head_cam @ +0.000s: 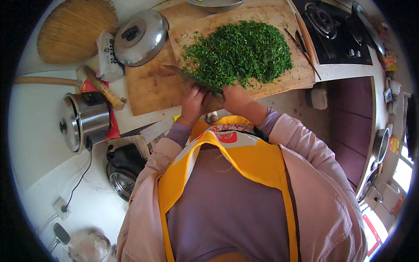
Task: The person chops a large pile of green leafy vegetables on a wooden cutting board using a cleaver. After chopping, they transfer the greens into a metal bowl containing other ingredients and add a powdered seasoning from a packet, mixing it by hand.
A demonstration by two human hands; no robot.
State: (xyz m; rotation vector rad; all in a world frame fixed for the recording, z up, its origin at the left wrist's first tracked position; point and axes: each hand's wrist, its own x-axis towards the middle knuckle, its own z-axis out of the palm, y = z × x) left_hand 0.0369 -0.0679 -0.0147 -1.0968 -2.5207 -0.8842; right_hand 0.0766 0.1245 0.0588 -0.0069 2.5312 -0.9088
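Note:
A broad heap of finely chopped green leaves covers much of the upper wooden cutting board. Along the heap's near left edge lies the dark blade of a kitchen knife, slanting across the board. My right hand is closed around the knife's near end, and its fingers hide the handle. My left hand is at the blade's near side, fingers bent in against it. Whether those fingers grip the blade or only touch it is hidden.
A second wooden board lies underneath, with a metal pot lid at its back left. An electric metal pot stands further left, near a wooden rolling stick. Chopsticks rest by the right edge, beside a black gas hob.

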